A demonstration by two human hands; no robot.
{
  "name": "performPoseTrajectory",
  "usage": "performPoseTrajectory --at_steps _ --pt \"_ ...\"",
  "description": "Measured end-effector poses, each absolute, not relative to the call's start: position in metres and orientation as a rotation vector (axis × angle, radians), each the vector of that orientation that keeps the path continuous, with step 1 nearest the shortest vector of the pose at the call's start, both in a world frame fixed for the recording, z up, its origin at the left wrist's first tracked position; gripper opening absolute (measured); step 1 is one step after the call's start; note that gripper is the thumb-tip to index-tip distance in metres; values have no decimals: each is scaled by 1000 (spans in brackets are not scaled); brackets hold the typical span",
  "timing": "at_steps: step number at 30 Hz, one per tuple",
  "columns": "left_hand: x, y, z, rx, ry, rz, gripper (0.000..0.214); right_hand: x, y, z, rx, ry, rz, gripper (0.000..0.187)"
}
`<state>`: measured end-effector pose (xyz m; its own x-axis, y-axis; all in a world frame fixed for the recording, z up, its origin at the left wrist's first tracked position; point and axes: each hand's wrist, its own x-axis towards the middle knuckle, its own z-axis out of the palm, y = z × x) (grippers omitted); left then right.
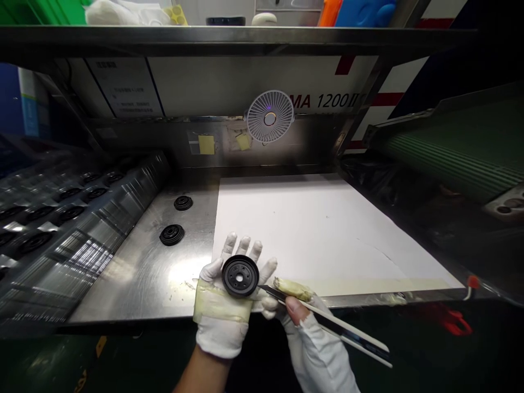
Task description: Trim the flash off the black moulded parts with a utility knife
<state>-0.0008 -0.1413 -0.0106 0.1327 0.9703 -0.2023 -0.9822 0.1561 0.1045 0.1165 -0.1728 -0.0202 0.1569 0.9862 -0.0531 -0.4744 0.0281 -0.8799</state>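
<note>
Right fingers (292, 288) grasping pointed tool (346, 332), tip at edge of black disc (233, 277); left fingers (244, 245) unclenched, spread around it.

The black disc (241, 267) hides part of the left hand (223, 303), and blurred stacked trays (100, 240) run off the left edge.

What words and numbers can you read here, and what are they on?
"MA 1200 II": on the white panel behind the fan; letters before it may be hidden, and anything after is unclear.
Printed sheet at upper left: too blurred to read.
Black disc on the left hand: any marks are too small to read.
</note>
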Motion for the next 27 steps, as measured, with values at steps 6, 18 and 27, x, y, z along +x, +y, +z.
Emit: performPoseTrajectory --at_steps 6,18,27 --pt "-6 -136 -21 -142 444 1353 30 132 -170 3 -846 -702 1486 8" --pt "6 -157 -12 345 797 1365 35 138 -172 -12 -1073 -1018 1346 13" --pt "16 -165 -13 697 998 1532 25 127 -172 -12 -1040 -984 1308 11"
